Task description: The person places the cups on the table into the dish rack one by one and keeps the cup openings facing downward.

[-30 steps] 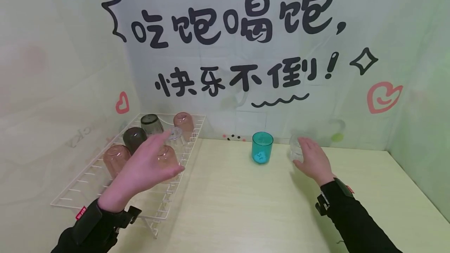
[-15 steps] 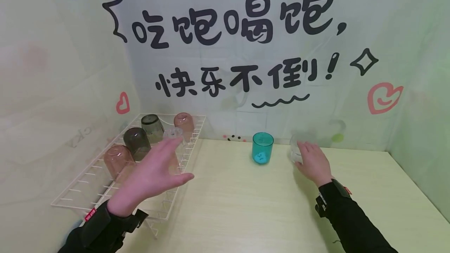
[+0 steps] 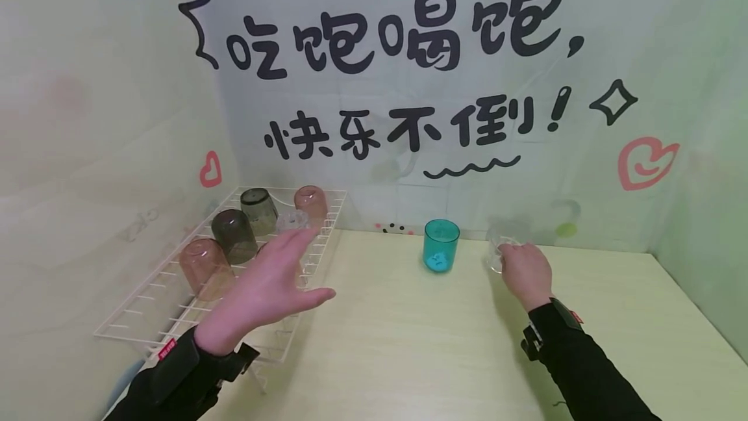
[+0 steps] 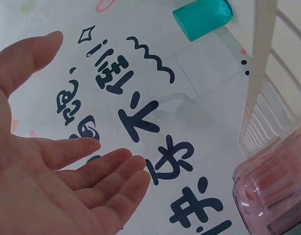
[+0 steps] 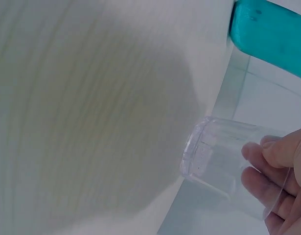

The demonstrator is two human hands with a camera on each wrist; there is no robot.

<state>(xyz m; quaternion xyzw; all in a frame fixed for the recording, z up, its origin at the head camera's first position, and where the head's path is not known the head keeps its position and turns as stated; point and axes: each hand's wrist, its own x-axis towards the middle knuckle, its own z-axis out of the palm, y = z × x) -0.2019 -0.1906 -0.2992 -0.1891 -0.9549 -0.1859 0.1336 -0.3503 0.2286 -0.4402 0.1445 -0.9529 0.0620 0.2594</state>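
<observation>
In the head view my right hand (image 3: 526,276) holds a clear glass (image 3: 497,253) near the back wall. The right wrist view shows the thumb at the rim of that clear glass (image 5: 214,156), with fingertips seen through its wall. A teal glass (image 3: 441,245) stands upright to its left, something pale blue showing in its lower part. My left hand (image 3: 269,284) is over the white wire rack (image 3: 146,317), thumb spread from the straight fingers, holding nothing. In the left wrist view its palm (image 4: 57,181) shows bare.
Upside-down glasses stand on the rack: a pink glass (image 3: 204,268), a dark grey glass (image 3: 234,237), a grey-green glass (image 3: 259,211), another pink glass (image 3: 311,205) and a clear glass (image 3: 292,221). The pale table (image 3: 397,343) meets a printed wall cloth (image 3: 362,180).
My right hand has gone from reaching at the clear glass to gripping its rim, and the glass sits slightly differently. The left hand has drifted right. The camera view has shifted slightly.
</observation>
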